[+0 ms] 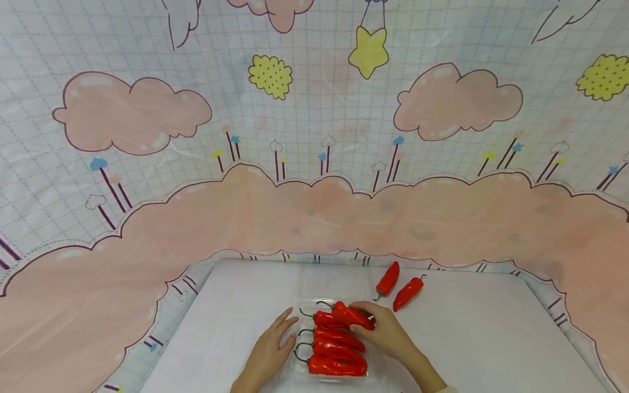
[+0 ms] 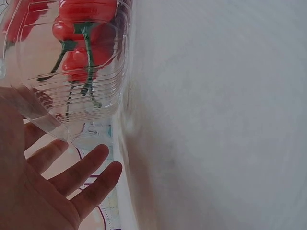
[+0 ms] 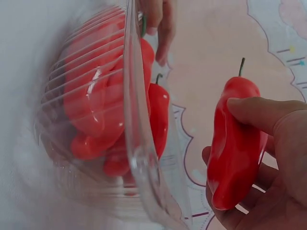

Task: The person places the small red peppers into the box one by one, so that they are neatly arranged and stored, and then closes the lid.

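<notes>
A clear plastic clamshell box (image 3: 135, 143) lies open, with several red peppers (image 1: 339, 364) in a row inside, their green stems toward the left. In the right wrist view my right hand (image 1: 388, 331) pinches another red pepper (image 3: 237, 139) between thumb and fingers, beside the box's rim. The head view places this pepper over the far end of the row. My left hand (image 1: 267, 350) is by the box's left side, fingers spread and nothing in its grasp. Whether its fingertips touch the plastic I cannot tell.
Two loose red peppers, one nearer the box (image 1: 388, 280) and one farther right (image 1: 409, 293), lie on the white table (image 1: 481, 333) behind my right hand. The box's transparent lid (image 1: 335, 284) extends toward the back edge. A cloud-patterned curtain (image 1: 314, 213) hangs behind the table.
</notes>
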Demonstrator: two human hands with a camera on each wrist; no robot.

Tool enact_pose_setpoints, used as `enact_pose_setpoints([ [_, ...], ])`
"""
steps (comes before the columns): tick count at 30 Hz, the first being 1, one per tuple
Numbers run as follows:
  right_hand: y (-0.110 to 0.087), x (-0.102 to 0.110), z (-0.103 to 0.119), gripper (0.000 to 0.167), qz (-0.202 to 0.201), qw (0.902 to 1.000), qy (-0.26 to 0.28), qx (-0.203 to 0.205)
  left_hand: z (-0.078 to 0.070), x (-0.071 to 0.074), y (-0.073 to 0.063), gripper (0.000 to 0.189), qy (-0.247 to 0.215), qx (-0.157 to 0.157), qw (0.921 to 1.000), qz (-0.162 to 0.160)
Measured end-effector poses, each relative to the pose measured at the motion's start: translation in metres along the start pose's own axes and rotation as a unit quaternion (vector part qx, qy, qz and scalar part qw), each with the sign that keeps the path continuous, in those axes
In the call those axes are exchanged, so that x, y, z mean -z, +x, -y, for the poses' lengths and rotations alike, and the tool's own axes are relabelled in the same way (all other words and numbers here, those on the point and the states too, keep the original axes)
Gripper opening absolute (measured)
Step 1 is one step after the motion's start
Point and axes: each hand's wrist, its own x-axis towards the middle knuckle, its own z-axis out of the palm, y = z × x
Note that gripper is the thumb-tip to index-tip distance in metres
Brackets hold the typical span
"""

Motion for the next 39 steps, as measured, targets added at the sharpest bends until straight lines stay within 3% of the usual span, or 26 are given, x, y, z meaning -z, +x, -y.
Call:
enact_pose_setpoints([
  [15,0.009,-0.020,0.001,0.041,0.024,0.9986,-0.045,0.016,0.000,0.000,-0.001,0.038,-0.005,0.004,1.0000,-0.003],
  [29,0.013,-0.032,-0.001,0.042,0.032,0.9983,-0.048,0.001,0.000,-0.001,-0.001,0.037,-0.001,0.003,0.9999,-0.013],
  [39,0.015,-0.038,-0.006,0.037,0.011,0.9923,-0.116,0.043,0.000,-0.001,-0.001,0.038,0.002,0.001,0.9999,-0.014],
])
